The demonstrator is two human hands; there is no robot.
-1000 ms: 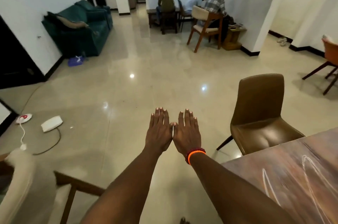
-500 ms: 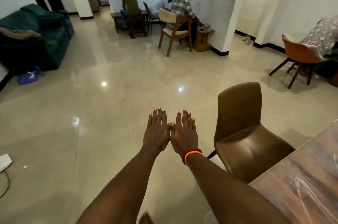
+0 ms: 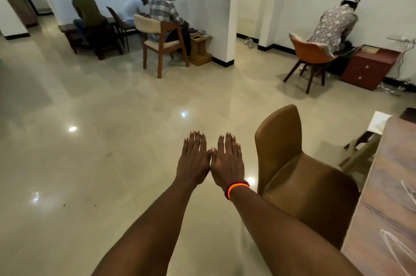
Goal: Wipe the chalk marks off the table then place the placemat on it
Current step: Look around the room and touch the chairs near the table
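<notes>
My left hand [image 3: 194, 159] and my right hand [image 3: 227, 161] are stretched out side by side over the floor, palms down, fingers straight, thumbs touching. Neither holds anything. An orange band circles my right wrist. At the right edge runs the wooden table [image 3: 382, 219], with white chalk marks [image 3: 396, 246] scribbled on its top. A white sheet [image 3: 379, 122] lies at the table's far end; whether it is the placemat I cannot tell. No cloth is in sight.
A brown leather chair [image 3: 299, 183] stands pushed against the table, just right of my hands. Glossy tiled floor spreads ahead. Several people sit at far tables by a wooden chair [image 3: 161, 34] and an orange chair [image 3: 311, 52]. A red cabinet [image 3: 369, 66] is far right.
My view has swung to the right: the green sofa has left the frame, the orange chair and red cabinet have come in. My hands keep the same flat pose.
</notes>
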